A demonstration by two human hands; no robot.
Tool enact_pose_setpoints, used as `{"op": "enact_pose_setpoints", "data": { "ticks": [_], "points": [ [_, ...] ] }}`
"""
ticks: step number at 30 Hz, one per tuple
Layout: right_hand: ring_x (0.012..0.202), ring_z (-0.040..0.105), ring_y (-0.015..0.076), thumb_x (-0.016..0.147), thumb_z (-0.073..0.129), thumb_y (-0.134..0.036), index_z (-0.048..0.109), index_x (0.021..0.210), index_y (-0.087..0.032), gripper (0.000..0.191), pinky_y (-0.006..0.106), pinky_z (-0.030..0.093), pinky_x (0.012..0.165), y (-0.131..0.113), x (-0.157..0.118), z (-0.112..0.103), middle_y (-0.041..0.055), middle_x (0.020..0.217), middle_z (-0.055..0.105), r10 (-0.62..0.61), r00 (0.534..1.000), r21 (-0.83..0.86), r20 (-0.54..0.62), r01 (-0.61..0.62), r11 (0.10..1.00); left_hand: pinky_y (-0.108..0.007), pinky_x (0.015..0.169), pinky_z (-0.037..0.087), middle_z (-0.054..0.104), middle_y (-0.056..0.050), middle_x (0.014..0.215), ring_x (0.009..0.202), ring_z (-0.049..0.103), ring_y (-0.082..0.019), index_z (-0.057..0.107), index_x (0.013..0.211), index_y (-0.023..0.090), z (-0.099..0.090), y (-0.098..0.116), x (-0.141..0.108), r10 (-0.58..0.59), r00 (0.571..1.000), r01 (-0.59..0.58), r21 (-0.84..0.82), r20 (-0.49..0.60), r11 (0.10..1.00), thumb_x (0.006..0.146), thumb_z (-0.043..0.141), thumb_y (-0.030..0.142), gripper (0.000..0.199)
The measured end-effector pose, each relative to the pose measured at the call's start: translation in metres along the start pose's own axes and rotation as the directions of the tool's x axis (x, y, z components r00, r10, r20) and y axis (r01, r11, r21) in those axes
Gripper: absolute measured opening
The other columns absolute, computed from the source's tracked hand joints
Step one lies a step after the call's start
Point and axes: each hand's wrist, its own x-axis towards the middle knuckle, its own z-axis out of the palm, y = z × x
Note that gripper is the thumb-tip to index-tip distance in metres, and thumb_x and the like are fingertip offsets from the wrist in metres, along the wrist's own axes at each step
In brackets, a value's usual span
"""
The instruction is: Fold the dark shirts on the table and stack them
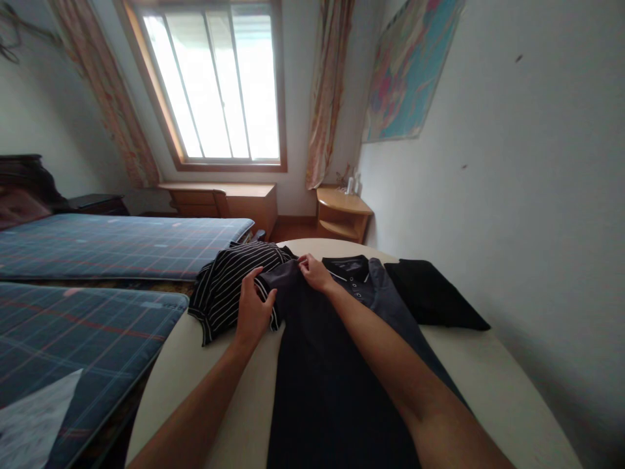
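Note:
A dark polo shirt (322, 352) lies spread on the round pale table (488, 378), its collar at the far side. My right hand (315, 272) pinches the shirt's shoulder near the collar, fingers closed. At the left sleeve's cuff is my left hand (256, 303), thumb and fingers apart around the cuff edge; whether it grips the cloth is unclear. A black and white striped garment (229, 280) sits bunched just beyond and left of my left hand. To the right of the polo lies a folded black cloth (434, 293), partly next to its right sleeve.
Two beds with blue plaid mattresses (122, 244) stand left of the table, with papers (39, 417) on the nearer one. Beyond are a wooden desk (258, 202), a corner shelf (344, 202) and a window. A wall with a map (410, 71) runs along the right.

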Motion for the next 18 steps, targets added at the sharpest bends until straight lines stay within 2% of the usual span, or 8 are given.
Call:
{"op": "enact_pose_setpoints", "data": {
  "ticks": [2, 4, 6, 7, 10, 13, 15, 18],
  "points": [
    [0.091, 0.068, 0.0160, 0.097, 0.052, -0.025, 0.059, 0.110, -0.019, 0.017, 0.026, 0.049, 0.083, -0.001, -0.007, -0.006, 0.0054, 0.101, 0.073, 0.009, 1.000, 0.106, -0.029, -0.006, 0.994, -0.040, 0.095, 0.053, 0.050, -0.010, 0.139, 0.105, 0.062, -0.022, 0.045, 0.135, 0.024, 0.001, 0.004, -0.002, 0.017, 1.000, -0.017, -0.016, 0.000, 1.000, 0.083, 0.065, 0.018, 0.056],
    [0.080, 0.069, 0.0154, 0.099, 0.049, -0.036, 0.059, 0.109, -0.018, 0.023, 0.026, 0.051, 0.076, -0.006, -0.015, -0.015, 0.0064, 0.096, 0.073, 0.065, 0.998, 0.266, 0.015, -0.067, 0.962, -0.038, 0.089, 0.055, 0.047, -0.010, 0.143, 0.101, 0.063, -0.020, 0.043, 0.137, 0.025, 0.003, 0.009, -0.004, 0.045, 0.999, -0.044, -0.046, 0.028, 0.998, 0.084, 0.063, 0.018, 0.057],
    [0.068, 0.068, 0.0147, 0.100, 0.041, -0.052, 0.057, 0.115, -0.017, 0.042, 0.025, 0.053, 0.065, -0.014, -0.024, -0.026, 0.0070, 0.092, 0.073, 0.127, 0.977, 0.413, 0.171, -0.188, 0.891, -0.037, 0.088, 0.056, 0.046, -0.011, 0.145, 0.108, 0.062, -0.021, 0.043, 0.137, 0.025, 0.007, 0.013, -0.009, 0.092, 0.994, -0.088, -0.073, 0.060, 0.993, 0.085, 0.062, 0.017, 0.056],
    [0.065, 0.068, 0.0148, 0.098, 0.038, -0.061, 0.055, 0.120, -0.017, 0.052, 0.025, 0.053, 0.061, -0.019, -0.029, -0.032, 0.0072, 0.092, 0.072, 0.144, 0.952, 0.458, 0.271, -0.259, 0.850, -0.037, 0.088, 0.056, 0.045, -0.011, 0.146, 0.113, 0.060, -0.023, 0.044, 0.137, 0.025, 0.010, 0.015, -0.011, 0.119, 0.990, -0.113, -0.085, 0.076, 0.990, 0.085, 0.062, 0.016, 0.055],
    [0.069, 0.071, 0.0179, 0.086, 0.050, -0.075, 0.043, 0.139, -0.022, 0.076, 0.027, 0.056, 0.059, -0.033, -0.046, -0.049, 0.0083, 0.102, 0.071, 0.153, 0.842, 0.446, 0.517, -0.418, 0.791, -0.037, 0.089, 0.057, 0.040, -0.013, 0.151, 0.118, 0.059, -0.023, 0.044, 0.136, 0.025, 0.019, 0.016, -0.019, 0.181, 0.973, -0.160, -0.146, 0.141, 0.976, 0.087, 0.060, 0.016, 0.053],
    [0.077, 0.072, 0.0200, 0.078, 0.066, -0.070, 0.026, 0.152, -0.025, 0.095, 0.027, 0.057, 0.061, -0.043, -0.063, -0.058, 0.0111, 0.114, 0.068, 0.185, 0.801, 0.386, 0.570, -0.459, 0.800, -0.037, 0.088, 0.058, 0.032, -0.014, 0.156, 0.106, 0.066, -0.020, 0.037, 0.143, 0.028, 0.026, 0.016, -0.027, 0.196, 0.947, -0.134, -0.242, 0.253, 0.961, 0.086, 0.062, 0.016, 0.063],
    [0.083, 0.072, 0.0207, 0.079, 0.071, -0.062, 0.020, 0.154, -0.024, 0.099, 0.026, 0.057, 0.061, -0.043, -0.072, -0.060, 0.0119, 0.117, 0.067, 0.194, 0.806, 0.389, 0.560, -0.463, 0.797, -0.039, 0.090, 0.058, 0.028, -0.016, 0.159, 0.103, 0.068, -0.020, 0.027, 0.150, 0.030, 0.029, 0.017, -0.031, 0.186, 0.920, -0.087, -0.285, 0.344, 0.955, 0.084, 0.065, 0.016, 0.076],
    [0.088, 0.070, 0.0214, 0.076, 0.079, -0.043, 0.020, 0.154, -0.021, 0.100, 0.026, 0.057, 0.059, -0.035, -0.078, -0.055, 0.0109, 0.114, 0.068, 0.188, 0.834, 0.423, 0.518, -0.441, 0.792, -0.043, 0.096, 0.056, 0.026, -0.016, 0.159, 0.113, 0.065, -0.023, 0.014, 0.155, 0.030, 0.026, 0.022, -0.034, 0.197, 0.869, -0.067, -0.285, 0.454, 0.956, 0.082, 0.068, 0.017, 0.092]
  ]
}}
